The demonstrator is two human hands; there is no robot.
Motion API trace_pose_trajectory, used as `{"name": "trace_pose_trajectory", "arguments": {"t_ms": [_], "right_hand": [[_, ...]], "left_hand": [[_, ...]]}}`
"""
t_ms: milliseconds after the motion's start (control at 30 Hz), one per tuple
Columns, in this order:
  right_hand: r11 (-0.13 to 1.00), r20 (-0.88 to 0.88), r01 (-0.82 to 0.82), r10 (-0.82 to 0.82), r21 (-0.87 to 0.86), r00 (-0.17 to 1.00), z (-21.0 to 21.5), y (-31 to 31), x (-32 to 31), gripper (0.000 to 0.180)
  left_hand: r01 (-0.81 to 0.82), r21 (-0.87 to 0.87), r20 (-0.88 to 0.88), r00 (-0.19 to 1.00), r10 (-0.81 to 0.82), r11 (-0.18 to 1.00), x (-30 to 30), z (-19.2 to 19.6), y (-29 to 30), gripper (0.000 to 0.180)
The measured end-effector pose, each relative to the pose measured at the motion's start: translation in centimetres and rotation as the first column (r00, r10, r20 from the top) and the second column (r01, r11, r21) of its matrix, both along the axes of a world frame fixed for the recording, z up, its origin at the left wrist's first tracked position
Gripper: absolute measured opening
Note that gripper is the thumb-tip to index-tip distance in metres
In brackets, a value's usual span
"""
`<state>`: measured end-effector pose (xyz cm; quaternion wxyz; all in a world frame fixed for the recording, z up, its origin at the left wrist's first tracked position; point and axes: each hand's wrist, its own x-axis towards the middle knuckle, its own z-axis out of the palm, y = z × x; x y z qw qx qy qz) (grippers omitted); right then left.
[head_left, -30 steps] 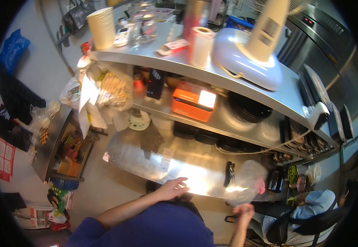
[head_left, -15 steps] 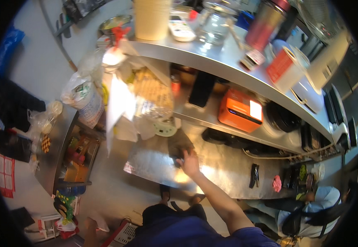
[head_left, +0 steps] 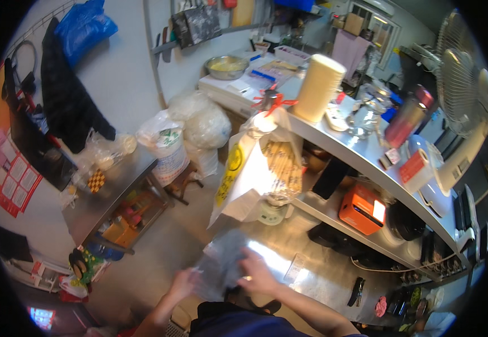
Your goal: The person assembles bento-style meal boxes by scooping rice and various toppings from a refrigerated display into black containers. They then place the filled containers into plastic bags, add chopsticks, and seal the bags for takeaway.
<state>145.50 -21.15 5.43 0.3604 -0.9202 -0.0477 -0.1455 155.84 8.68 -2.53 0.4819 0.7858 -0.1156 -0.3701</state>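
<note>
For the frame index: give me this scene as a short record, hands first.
left hand: at the left edge of the grey sheet-like item, grip blurred
right hand: against that item's right side, grip blurred
item type: bag or sheet, cannot tell
metal table: bears a pink item and a slim black item
shelf above: orange box
upper counter: cream cylinder

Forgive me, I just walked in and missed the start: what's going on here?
A person has a thin dark grey sheet, perhaps plastic, near the left end of a steel worktop. The left hand is at its left edge, the right hand at its right side; blur hides the exact grip. Farther right on the worktop lie a black tool and a pink item.
</note>
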Motion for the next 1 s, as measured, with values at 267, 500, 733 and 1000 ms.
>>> {"name": "trace_pose_trajectory", "arguments": {"t_ms": [267, 500, 733, 1000], "right_hand": [[0.916, -0.276, -0.304, 0.231, -0.263, 0.933, 4.7, -3.1, 2.5, 0.050], [0.766, 0.142, 0.476, -0.579, 0.433, 0.803, 7.9, -6.5, -3.8, 0.055], [0.766, 0.416, 0.642, -0.593, 0.028, 0.689, 9.5, -5.7, -5.4, 0.050], [0.997, -0.227, -0.048, 0.031, -0.068, 0.973, 5.6, 3.6, -7.1, 0.060]], "left_hand": [[0.731, 0.226, 0.733, 0.308, -0.607, 0.644, 3.6, 12.8, -10.7, 0.011], [0.211, -0.441, 0.429, 0.903, -0.002, 0.872, -2.1, 12.5, -11.1, 0.017], [-0.135, -0.490, -0.114, 0.989, 0.090, 0.861, -6.4, 11.5, -14.0, 0.028], [-0.336, -0.712, -0.314, 0.938, 0.148, 0.617, -5.2, 7.9, -13.7, 0.046]]}}
